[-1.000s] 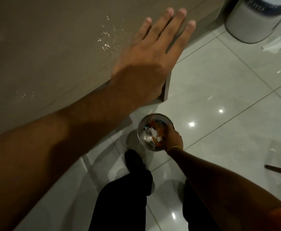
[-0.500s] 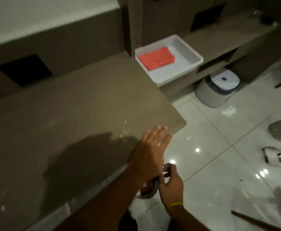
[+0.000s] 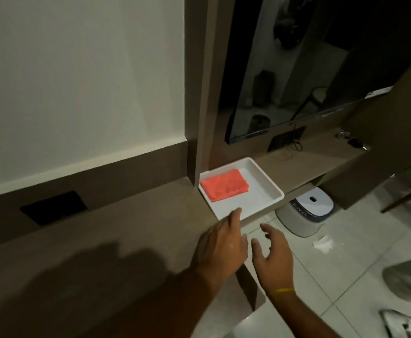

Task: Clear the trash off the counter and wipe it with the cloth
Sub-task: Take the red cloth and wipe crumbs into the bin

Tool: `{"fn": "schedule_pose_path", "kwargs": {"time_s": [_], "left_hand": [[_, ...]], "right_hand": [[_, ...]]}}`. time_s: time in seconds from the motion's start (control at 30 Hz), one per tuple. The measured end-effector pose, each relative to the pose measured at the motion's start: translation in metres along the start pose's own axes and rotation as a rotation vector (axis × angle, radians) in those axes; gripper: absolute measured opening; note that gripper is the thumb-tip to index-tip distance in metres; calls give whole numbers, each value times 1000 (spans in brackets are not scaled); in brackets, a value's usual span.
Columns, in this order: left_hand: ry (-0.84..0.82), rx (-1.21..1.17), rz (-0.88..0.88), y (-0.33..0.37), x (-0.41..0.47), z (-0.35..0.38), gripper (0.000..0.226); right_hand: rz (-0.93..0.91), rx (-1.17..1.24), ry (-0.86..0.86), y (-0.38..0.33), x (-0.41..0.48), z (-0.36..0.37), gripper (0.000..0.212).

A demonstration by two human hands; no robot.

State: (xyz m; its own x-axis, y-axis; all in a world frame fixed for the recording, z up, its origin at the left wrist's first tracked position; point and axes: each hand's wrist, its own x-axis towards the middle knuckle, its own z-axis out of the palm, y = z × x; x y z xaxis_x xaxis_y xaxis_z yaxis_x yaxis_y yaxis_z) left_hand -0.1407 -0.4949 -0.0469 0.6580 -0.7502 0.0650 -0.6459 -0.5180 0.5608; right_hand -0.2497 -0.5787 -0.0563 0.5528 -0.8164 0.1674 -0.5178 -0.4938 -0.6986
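A folded red-orange cloth (image 3: 224,187) lies in a white tray (image 3: 260,198) on a lower shelf, just right of the brown counter (image 3: 102,240). My left hand (image 3: 220,247) hovers over the counter's right end, fingers apart, its fingertips close to the tray's front-left corner. Beside it my right hand (image 3: 272,259), with a yellow band at the wrist, is open past the counter's edge, above the floor. Neither hand holds anything. The small trash bin is out of view.
A white and grey appliance (image 3: 304,215) stands on the tiled floor under the shelf, with a crumpled white paper (image 3: 322,245) next to it. More litter (image 3: 406,279) lies at the right. A dark screen (image 3: 297,69) hangs above the shelf.
My view has swung up from the floor and bin to the wall and tray. My right hand left the bin and rose beside the left; both hands moved toward the tray.
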Motion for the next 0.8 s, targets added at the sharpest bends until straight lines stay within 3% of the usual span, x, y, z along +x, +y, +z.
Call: {"fn": "schedule_pose_path", "kwargs": {"time_s": [0.23, 0.37, 0.5, 0.57, 0.63, 0.8], "left_hand": [[-55, 73, -154, -16, 149, 36, 64], [-105, 182, -281, -45, 216, 67, 80], [-129, 360, -378, -78, 258, 95, 80], [-118, 421, -394, -86, 267, 104, 69], [-126, 467, -413, -87, 275, 106, 56], [-187, 276, -533, -84, 282, 93, 58]], "right_hand": [[113, -38, -269, 19, 169, 64, 48], [166, -157, -417, 45, 247, 113, 51], [177, -274, -436, 57, 286, 154, 64], [202, -321, -417, 55, 296, 165, 69], [275, -264, -435, 56, 303, 172, 66], [399, 56, -434, 61, 303, 171, 49]]}}
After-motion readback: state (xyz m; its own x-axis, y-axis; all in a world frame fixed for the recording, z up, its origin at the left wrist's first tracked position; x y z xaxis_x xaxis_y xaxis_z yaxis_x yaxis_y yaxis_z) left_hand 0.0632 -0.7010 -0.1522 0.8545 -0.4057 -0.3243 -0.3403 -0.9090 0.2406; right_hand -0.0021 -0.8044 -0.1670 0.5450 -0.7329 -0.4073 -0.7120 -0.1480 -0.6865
